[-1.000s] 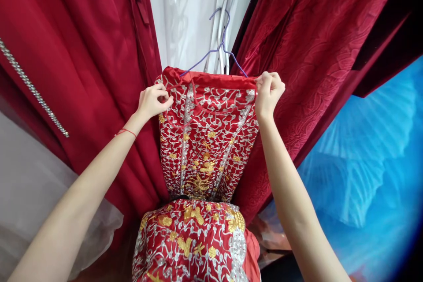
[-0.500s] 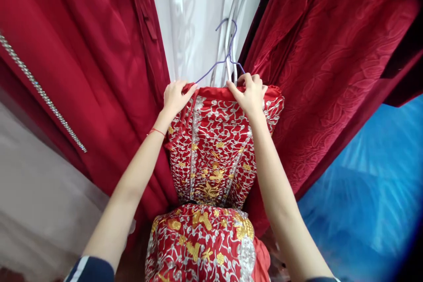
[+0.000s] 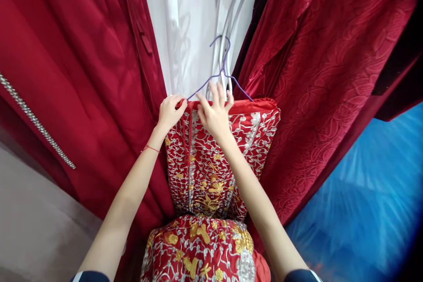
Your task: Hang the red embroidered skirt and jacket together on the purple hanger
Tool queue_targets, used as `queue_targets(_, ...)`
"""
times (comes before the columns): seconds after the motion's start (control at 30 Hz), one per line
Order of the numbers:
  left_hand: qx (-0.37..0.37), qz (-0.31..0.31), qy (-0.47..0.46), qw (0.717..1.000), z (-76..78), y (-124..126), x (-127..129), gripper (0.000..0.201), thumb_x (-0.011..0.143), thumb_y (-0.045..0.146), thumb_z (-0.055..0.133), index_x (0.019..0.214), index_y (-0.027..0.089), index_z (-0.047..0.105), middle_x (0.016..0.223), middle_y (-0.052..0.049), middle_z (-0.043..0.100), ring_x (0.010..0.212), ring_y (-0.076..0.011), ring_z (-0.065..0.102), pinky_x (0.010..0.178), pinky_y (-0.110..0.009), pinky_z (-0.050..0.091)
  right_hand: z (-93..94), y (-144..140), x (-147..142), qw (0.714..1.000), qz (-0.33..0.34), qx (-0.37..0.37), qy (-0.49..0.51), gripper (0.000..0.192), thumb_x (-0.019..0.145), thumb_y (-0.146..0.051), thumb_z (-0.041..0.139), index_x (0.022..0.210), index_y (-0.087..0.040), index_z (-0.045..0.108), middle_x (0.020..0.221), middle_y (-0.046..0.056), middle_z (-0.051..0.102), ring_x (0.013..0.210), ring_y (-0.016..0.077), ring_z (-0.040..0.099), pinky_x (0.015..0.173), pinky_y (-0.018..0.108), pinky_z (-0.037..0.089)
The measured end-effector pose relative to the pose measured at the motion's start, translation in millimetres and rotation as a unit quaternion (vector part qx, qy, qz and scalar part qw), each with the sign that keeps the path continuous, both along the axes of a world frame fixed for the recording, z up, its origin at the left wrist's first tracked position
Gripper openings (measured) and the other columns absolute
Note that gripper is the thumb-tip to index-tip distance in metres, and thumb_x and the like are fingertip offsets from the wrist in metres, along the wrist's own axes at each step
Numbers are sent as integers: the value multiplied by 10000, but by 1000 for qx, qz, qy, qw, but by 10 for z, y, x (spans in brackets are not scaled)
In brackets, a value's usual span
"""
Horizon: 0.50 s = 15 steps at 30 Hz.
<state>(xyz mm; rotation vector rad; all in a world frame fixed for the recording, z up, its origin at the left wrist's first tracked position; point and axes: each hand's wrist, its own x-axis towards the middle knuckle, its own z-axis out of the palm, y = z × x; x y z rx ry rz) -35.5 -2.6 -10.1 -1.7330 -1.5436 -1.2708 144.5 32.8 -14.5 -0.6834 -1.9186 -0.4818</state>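
Observation:
A red garment (image 3: 228, 158) with silver and gold embroidery hangs folded over a thin purple wire hanger (image 3: 222, 68) in the middle of the view. My left hand (image 3: 170, 112) pinches the garment's top left corner at the folded edge. My right hand (image 3: 215, 112) lies on the top edge near the middle, just under the hanger's neck, with its fingers spread and raised. A second embroidered red piece (image 3: 201, 249) hangs lower, close to me.
Plain red gowns (image 3: 82, 75) hang at the left, one with a sparkling strap (image 3: 36, 121). A textured dark red gown (image 3: 317, 79) hangs at the right. White fabric (image 3: 194, 22) shows behind the hanger. Blue plastic sheeting (image 3: 357, 194) fills the lower right, pale tulle (image 3: 36, 224) the lower left.
My right hand slid left along the garment's top edge, from the right corner to the middle, and its fingers opened. My left hand moved slightly right and stayed pinched on the left corner.

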Motion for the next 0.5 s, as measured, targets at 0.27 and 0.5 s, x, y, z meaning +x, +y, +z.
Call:
queue_targets(0.27,-33,-55,3,998,-21,-137,37,270,926,188,443,1083,247,655,1178,-40,713,1149,-224,609,1035,-410,421,-244,-97,-231,999,41,-17,-21,280,990,-246,393,1069,-227,662,1385,119,583,1369,254,470,1209,544,236)
queue_targets(0.5,-62,-36,39,997,-71,-212,13,263,968,261,439,997,263,701,1315,-35,647,1240,-255,532,1097,-473,350,-286,-131,-252,999,-5,-35,-16,350,919,-160,462,1216,-203,643,1487,176,489,1430,302,398,1206,570,233)
